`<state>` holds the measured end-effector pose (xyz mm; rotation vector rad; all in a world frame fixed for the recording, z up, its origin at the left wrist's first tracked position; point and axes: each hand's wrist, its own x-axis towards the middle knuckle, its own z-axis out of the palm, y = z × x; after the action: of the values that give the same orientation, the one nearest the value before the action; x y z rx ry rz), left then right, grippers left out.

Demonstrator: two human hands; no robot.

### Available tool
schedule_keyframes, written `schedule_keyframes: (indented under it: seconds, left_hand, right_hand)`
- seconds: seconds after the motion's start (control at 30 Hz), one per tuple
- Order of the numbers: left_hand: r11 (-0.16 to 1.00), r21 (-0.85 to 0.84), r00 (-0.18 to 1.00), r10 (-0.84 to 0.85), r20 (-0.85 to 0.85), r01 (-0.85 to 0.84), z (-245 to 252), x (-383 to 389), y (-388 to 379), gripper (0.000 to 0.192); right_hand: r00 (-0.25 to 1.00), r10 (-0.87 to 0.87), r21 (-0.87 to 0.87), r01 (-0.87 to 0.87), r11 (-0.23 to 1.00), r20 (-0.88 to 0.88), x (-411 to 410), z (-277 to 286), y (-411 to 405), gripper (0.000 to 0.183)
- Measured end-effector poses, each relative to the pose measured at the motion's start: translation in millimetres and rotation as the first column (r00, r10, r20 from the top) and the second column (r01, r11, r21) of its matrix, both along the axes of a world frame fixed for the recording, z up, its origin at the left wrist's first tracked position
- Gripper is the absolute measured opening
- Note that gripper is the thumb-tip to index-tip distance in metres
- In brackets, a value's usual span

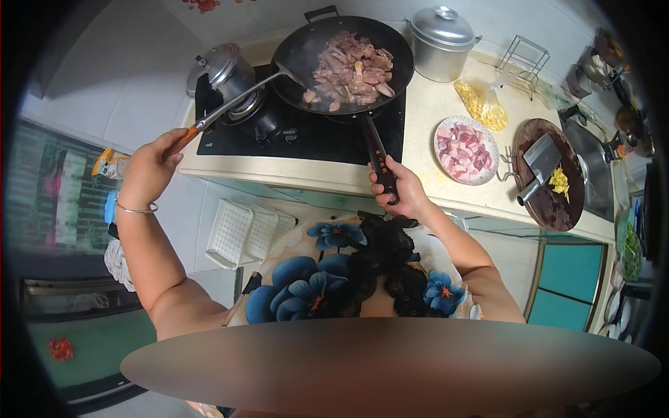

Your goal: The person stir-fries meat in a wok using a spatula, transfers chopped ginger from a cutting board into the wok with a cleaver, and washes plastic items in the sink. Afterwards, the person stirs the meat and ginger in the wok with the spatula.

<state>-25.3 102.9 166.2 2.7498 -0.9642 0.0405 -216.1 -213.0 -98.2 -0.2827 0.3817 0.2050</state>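
My left hand grips the wooden handle of a metal wok spatula, whose blade rests inside the left part of a black wok. Around the wok's long dark handle my right hand is closed. Browned pieces of meat are heaped in the middle and right of the wok, with a few small pieces near its front edge. Beneath the wok is a black glass gas hob; the burner under it is mostly hidden.
A pressure cooker stands at the left burner. Rightward are a lidded aluminium pot, a bag of yellow kernels, a plate of raw diced meat, and a round chopping board bearing a cleaver and chopped yellow pieces.
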Motion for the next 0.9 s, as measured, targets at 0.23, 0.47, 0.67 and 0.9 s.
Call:
schedule_keyframes:
  seconds: [0.23,0.47,0.67,0.9]
  left_hand:
    - [0.996,0.069,0.994,-0.058,-0.096,0.065,-42.3,9.3,-12.1,0.038]
    - [0.998,-0.001,0.987,0.061,-0.149,-0.062,-73.4,22.4,-7.2,0.038]
    - [0.987,-0.157,0.946,-0.073,-0.315,0.024,-23.3,17.4,21.3,0.038]
    - [0.98,0.114,0.982,-0.151,-0.112,0.164,-39.8,10.4,-3.8,0.037]
  right_hand:
    - [0.997,-0.004,0.034,0.006,0.999,-0.072,-2.6,10.7,0.6,0.032]
    - [0.998,-0.028,0.052,0.03,0.998,-0.054,-2.9,10.2,0.2,0.033]
    - [0.998,-0.043,0.047,0.045,0.998,-0.051,-1.8,11.9,6.5,0.033]
    - [0.998,-0.056,0.035,0.058,0.998,-0.036,-0.1,5.0,16.5,0.033]
